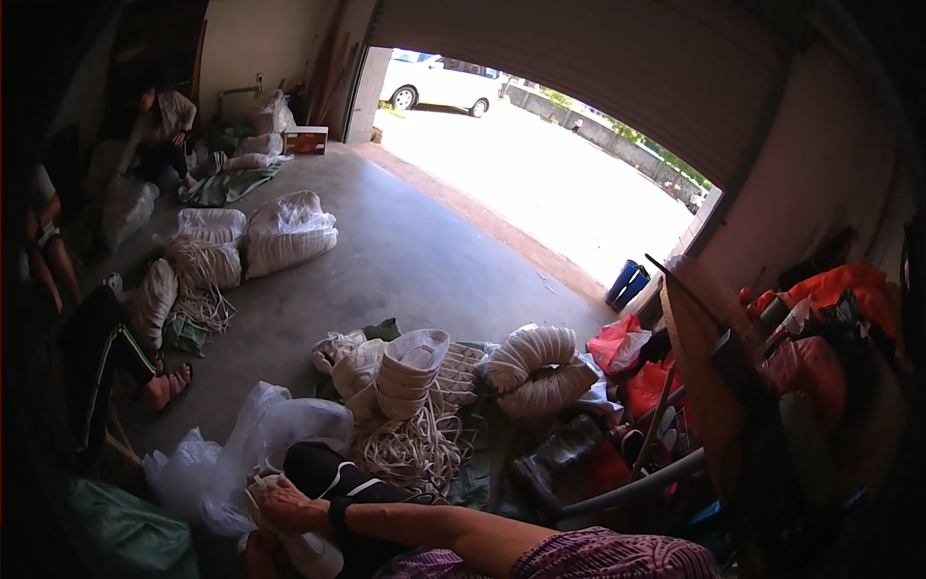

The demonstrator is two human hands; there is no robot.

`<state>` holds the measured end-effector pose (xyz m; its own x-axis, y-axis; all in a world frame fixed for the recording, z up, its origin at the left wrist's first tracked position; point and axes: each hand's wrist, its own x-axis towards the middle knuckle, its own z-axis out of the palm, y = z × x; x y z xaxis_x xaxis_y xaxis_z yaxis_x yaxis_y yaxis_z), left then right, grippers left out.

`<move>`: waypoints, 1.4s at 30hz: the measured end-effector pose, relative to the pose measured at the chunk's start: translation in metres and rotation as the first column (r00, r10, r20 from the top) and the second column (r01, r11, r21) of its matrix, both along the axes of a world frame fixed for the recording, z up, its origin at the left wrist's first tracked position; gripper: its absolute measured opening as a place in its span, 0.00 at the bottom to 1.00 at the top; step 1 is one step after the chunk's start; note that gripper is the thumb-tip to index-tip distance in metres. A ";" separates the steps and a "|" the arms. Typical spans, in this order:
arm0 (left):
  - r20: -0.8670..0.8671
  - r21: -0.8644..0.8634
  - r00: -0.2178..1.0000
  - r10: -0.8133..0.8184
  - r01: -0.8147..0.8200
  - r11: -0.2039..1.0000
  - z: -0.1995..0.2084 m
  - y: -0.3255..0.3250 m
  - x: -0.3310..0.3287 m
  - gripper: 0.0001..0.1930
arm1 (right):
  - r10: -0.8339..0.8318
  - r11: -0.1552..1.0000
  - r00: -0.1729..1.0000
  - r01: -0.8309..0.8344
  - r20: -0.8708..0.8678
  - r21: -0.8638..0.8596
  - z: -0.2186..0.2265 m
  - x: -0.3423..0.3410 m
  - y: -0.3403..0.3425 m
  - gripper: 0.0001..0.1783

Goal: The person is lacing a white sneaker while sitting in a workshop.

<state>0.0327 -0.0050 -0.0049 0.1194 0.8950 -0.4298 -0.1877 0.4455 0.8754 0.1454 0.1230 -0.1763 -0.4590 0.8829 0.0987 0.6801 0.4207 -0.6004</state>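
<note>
My right hand (292, 506), with a dark band at its wrist, is closed on a cream-coloured soft piece (313, 555) in front of my dark trousers; its exact kind does not show. My left hand (260, 554) is low in shadow beside the same piece, its fingers mostly hidden. Clear plastic bags (246, 449) lie just beyond my hands. To their right is a tangled heap of cream strips (415, 449), with a nested stack of cream cup-shaped pieces (410, 372) behind it.
Curved cream bundles (540, 372) lie farther right, by red bags (646, 386), a grey pipe (637, 487) and a leaning brown board (699, 362). Wrapped bundles (289, 234) stand at the left. A person (159, 135) sits at the far left; another's sandalled foot (167, 388) is nearer. Blue boots (629, 284) stand by the doorway.
</note>
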 end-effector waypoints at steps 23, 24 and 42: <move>-0.789 0.303 0.613 0.037 0.338 0.891 0.065 0.011 0.023 0.13 | 0.203 0.957 0.978 -0.208 0.042 0.204 0.126 0.086 -0.059 0.08; -0.794 0.302 0.606 0.042 0.334 0.893 0.050 0.015 0.021 0.13 | 0.223 0.946 0.968 -0.243 0.117 0.216 0.122 0.082 -0.061 0.08; -0.700 -0.049 0.406 -0.588 0.793 0.607 -0.041 0.096 0.004 0.13 | 0.349 0.922 0.930 -0.363 0.114 0.138 0.051 0.089 -0.030 0.19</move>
<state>0.0371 0.0914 -0.0458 0.5637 0.7029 -0.4338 0.6739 -0.0877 0.7336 0.2349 0.0925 -0.1252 -0.7530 0.6365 0.1667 0.5139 0.7272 -0.4552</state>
